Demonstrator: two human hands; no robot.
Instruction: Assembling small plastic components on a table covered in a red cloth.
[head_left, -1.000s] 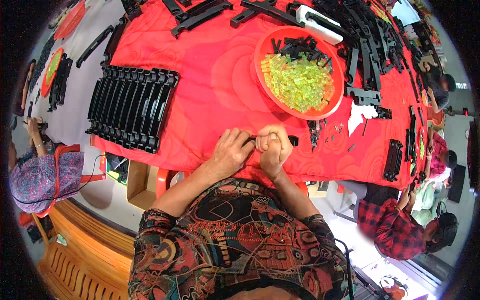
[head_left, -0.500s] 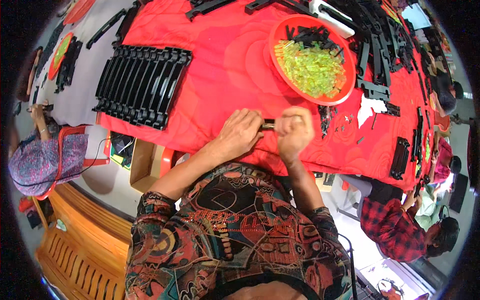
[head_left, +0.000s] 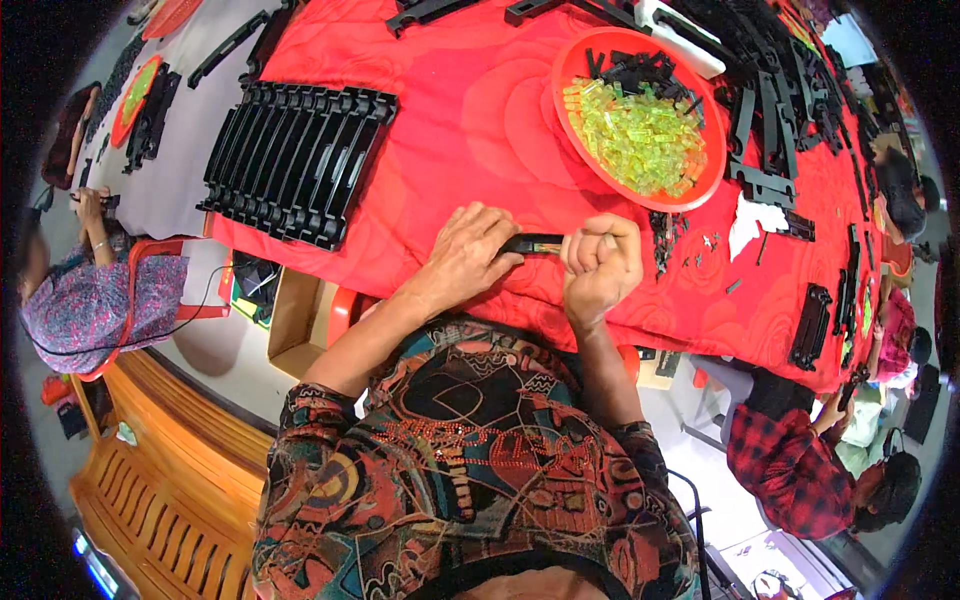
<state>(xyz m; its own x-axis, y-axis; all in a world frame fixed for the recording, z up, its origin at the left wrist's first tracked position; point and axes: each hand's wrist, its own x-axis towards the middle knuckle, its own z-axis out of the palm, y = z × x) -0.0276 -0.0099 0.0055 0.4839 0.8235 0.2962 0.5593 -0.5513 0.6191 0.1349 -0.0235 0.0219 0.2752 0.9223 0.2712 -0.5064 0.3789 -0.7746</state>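
Over the near edge of the red-covered table, a slim black plastic part lies level between my two hands. My left hand is closed over its left end, knuckles up. At its right end my right hand is curled into a fist against it; whether a small piece sits inside those fingers is hidden. Beyond my right hand stands an orange-red bowl of small clear yellow-green pieces and small black pieces.
A neat row of long black plastic parts lies at left. Piled black parts, a white scrap and tiny bits lie at right. A wooden bench stands behind at left. Other people sit at both sides.
My right fist, smeared by motion before, now shows sharply, and more of the black plastic part is visible between my hands. The whole view has shifted slightly.
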